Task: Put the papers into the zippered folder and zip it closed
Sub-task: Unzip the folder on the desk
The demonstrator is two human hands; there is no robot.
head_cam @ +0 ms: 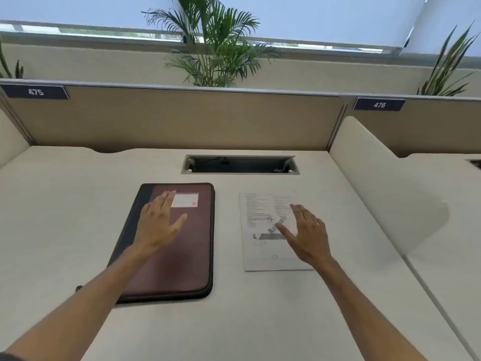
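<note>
A dark red zippered folder with a black edge lies closed on the desk, left of centre, a white label near its top. My left hand is spread over its upper half, fingers straight. To the right lies a stack of printed papers, flat on the desk. My right hand hovers over or rests on the papers' right side, fingers extended and slightly spread. Neither hand grips anything.
The cream desk has a rectangular cable opening at the back centre. A tan partition stands behind, with number signs 475 and 476. A curved white divider borders the right side. Plants stand beyond the partition.
</note>
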